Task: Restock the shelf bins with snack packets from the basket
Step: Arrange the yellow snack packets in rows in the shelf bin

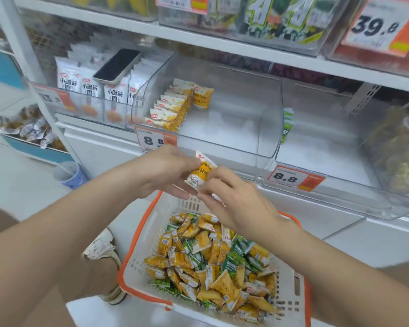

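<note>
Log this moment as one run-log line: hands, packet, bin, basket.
left hand: pinches yellow packet | right hand: holds same packet | middle bin: short yellow row at left | basket: yellow and green packets, below hands

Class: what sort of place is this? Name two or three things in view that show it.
Probably a shop's snack aisle: price tags on clear shelf bins, rows of packets inside, and a basket of loose packets below the left hand and right hand, which hold a yellow packet.
</note>
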A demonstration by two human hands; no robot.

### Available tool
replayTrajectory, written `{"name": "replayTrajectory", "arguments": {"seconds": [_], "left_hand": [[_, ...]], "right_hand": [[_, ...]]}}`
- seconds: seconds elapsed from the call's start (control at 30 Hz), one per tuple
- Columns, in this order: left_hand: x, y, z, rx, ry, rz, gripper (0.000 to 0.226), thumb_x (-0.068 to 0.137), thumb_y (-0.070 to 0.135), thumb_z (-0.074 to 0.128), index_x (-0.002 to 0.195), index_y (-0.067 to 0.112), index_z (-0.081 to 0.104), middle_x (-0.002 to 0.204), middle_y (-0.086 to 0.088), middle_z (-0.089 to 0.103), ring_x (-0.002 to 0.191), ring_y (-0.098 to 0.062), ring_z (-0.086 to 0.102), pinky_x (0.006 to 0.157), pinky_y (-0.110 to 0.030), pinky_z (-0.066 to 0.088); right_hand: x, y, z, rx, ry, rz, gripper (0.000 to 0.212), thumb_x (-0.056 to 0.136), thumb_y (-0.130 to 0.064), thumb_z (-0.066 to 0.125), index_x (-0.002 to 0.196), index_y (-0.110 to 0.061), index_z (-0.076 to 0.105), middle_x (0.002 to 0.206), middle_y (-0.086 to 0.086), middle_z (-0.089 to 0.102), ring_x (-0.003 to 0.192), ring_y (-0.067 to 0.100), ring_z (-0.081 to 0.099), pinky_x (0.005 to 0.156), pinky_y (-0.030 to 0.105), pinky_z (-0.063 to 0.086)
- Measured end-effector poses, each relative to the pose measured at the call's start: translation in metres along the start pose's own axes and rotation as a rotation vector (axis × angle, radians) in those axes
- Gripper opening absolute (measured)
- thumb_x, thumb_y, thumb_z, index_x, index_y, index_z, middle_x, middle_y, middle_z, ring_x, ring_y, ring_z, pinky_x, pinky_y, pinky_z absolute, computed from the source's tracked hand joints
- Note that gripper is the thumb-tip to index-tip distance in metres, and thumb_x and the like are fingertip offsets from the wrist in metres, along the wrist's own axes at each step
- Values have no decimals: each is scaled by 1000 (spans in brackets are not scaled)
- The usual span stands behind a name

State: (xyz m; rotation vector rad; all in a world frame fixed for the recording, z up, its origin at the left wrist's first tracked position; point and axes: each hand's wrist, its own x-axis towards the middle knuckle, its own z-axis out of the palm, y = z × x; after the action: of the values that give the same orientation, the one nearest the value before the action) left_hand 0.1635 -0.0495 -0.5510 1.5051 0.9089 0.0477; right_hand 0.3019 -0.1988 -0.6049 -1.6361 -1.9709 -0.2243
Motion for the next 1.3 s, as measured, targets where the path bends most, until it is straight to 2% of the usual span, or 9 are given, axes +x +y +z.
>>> {"name": "replayTrajectory", "arguments": {"seconds": [0.1,0.2,0.3,0.5,0.6,0.77,0.97,1.13,1.3], "left_hand": [[-5,5,-7,-80,55,128,26,108,25,55,103,3,68,89,-10,73,78,-19,75,73,-40,66],[-10,14,-12,-141,61,239,17,109,22,54,99,10,62,79,-1,64,71,-12,69,84,-49,64],[-14,19,-14,-139,-31,287,21,107,27,57,109,10,69,94,-4,75,82,-13,71,86,-44,64],[-6,18,-12,-60,155,394,20,90,18,80,108,13,71,99,-10,78,92,-25,77,78,-36,65],[6,18,-21,26,224,370,42,84,29,85,118,13,65,98,-8,78,92,-23,78,83,-41,64],[16,32,-33,198,205,467,26,91,27,81,111,17,68,97,-4,77,87,-24,76,74,-40,64],[46,41,-55,972,536,623,41,101,49,55,122,14,63,120,-7,67,115,-29,61,93,-41,49],[67,39,-67,1290,390,495,44,103,51,43,119,13,60,122,-10,62,120,-33,55,96,-46,48],[82,42,-69,1406,182,409,36,107,36,32,119,16,59,126,-13,57,127,-35,48,103,-49,44]], "right_hand": [[20,-3,-9,398,225,384,27,89,-31,83,99,-19,61,104,-2,56,74,10,69,66,27,57],[33,-10,-10,632,263,712,53,79,-35,89,116,-28,52,111,-6,59,69,13,73,66,32,60],[40,-10,-9,742,227,749,64,81,-28,88,132,-30,50,111,-9,61,73,16,74,69,38,62],[58,-2,-17,844,243,795,9,93,-17,73,101,-14,72,89,-6,71,71,24,71,64,45,60],[67,5,-21,937,221,834,19,99,-23,68,99,-4,71,80,3,68,64,15,65,70,45,61],[88,19,-22,695,127,718,18,103,-34,61,107,-18,68,88,3,73,66,18,69,69,45,62],[137,65,3,641,285,873,21,98,-40,58,108,-21,60,96,10,74,76,22,69,75,44,62],[188,123,36,838,228,1143,19,102,-24,58,117,-12,58,108,18,72,76,26,64,57,31,56],[226,166,71,288,75,1070,16,88,-28,70,97,-14,69,99,9,69,93,29,68,83,35,58]]}}
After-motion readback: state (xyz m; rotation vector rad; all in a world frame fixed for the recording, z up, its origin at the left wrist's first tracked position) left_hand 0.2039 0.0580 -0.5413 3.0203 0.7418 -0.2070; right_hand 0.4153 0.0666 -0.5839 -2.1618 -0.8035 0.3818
